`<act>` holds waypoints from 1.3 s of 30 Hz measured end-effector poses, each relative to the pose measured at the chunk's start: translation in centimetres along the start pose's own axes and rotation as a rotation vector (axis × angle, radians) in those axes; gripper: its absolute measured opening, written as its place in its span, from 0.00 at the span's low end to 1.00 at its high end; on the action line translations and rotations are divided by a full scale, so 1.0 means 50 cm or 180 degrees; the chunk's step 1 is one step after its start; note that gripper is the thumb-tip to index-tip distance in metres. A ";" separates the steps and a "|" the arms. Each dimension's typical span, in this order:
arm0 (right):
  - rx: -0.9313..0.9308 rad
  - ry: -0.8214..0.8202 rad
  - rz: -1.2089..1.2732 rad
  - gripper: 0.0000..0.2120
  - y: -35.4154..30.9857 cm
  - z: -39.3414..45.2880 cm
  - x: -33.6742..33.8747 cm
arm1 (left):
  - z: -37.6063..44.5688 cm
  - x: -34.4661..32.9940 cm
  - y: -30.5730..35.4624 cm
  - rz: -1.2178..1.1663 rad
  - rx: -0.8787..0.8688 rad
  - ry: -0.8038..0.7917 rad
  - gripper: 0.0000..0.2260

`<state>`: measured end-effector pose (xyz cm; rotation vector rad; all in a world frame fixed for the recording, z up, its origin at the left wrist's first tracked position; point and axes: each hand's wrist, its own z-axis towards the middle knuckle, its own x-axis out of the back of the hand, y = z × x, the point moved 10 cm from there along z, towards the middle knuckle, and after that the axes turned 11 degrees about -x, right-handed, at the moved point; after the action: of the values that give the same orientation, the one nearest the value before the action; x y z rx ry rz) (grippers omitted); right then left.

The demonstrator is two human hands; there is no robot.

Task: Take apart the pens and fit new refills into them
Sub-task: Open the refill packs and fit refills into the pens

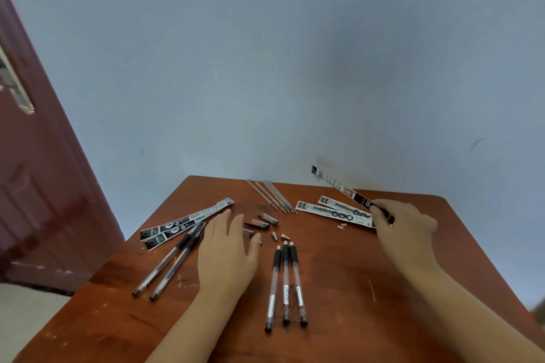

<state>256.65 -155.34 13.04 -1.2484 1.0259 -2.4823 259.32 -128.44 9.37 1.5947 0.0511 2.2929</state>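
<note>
Right hand grips a packaged refill lifted off the table at far right. Left hand lies flat, fingers spread, mid-table beside loose caps. Three open pen barrels lie near centre; two pens lie left.

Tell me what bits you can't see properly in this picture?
- Head view: print on the refill packet gripped by the right hand is too blurred to read.
- Small pen parts under the left hand are partly hidden by its fingers.
- Whether the three pens hold refills: too small to tell.
</note>
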 end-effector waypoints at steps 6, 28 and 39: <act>-0.0450 -0.1256 0.1685 0.08 -0.039 -0.081 -0.030 | 0.015 0.003 0.104 -0.2880 0.0152 0.0315 0.15; 0.0015 -0.1441 0.2105 0.17 -0.025 -0.060 0.025 | 0.029 0.002 0.266 -0.2673 -0.1259 -0.1068 0.11; 0.0300 -0.1648 0.1165 0.13 -0.015 -0.069 -0.033 | 0.020 -0.019 0.253 -0.1592 -0.1914 -0.0414 0.12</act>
<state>255.17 -152.34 11.10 -1.4158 0.8876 -1.7814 257.24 -140.78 11.70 1.2329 -0.2255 1.6123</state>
